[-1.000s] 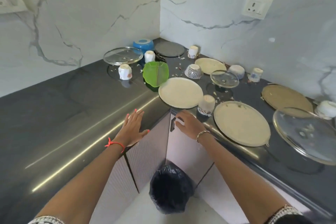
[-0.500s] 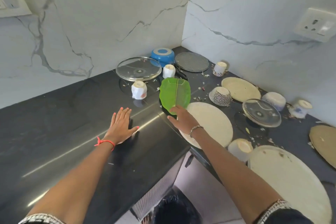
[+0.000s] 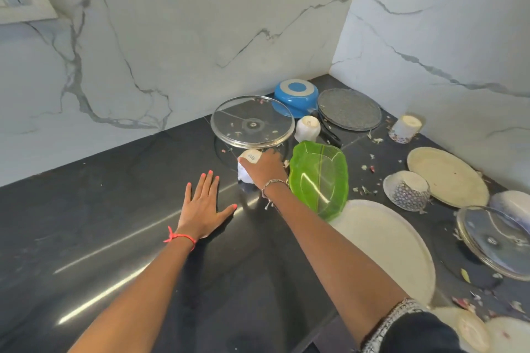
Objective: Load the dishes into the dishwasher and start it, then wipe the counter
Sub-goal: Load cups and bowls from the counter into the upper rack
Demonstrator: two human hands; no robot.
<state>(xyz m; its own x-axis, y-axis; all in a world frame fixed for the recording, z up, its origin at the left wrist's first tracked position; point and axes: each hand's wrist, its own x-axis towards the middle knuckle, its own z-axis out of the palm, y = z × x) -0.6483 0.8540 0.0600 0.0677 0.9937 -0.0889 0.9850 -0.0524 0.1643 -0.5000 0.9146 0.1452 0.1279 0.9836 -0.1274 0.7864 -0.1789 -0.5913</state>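
Observation:
My right hand (image 3: 265, 167) wraps around an upside-down white cup (image 3: 248, 162) on the dark counter (image 3: 100, 238), just in front of a glass lid (image 3: 252, 122). My left hand (image 3: 202, 205) lies flat on the counter, fingers spread, to the left of the cup. A green leaf-shaped dish (image 3: 319, 178) leans beside my right wrist. A cream plate (image 3: 384, 246) lies under my right forearm's far side.
In the corner sit a blue bowl (image 3: 295, 96), a grey round plate (image 3: 348, 109) and another inverted white cup (image 3: 308, 129). To the right are a patterned bowl (image 3: 408, 190), a cream plate (image 3: 447, 176), a second glass lid (image 3: 494, 241) and scattered food scraps.
My right hand left the cupboard front, passed the green dish and now grips the white cup. The view shifted up and left. My left hand stays flat on the counter.

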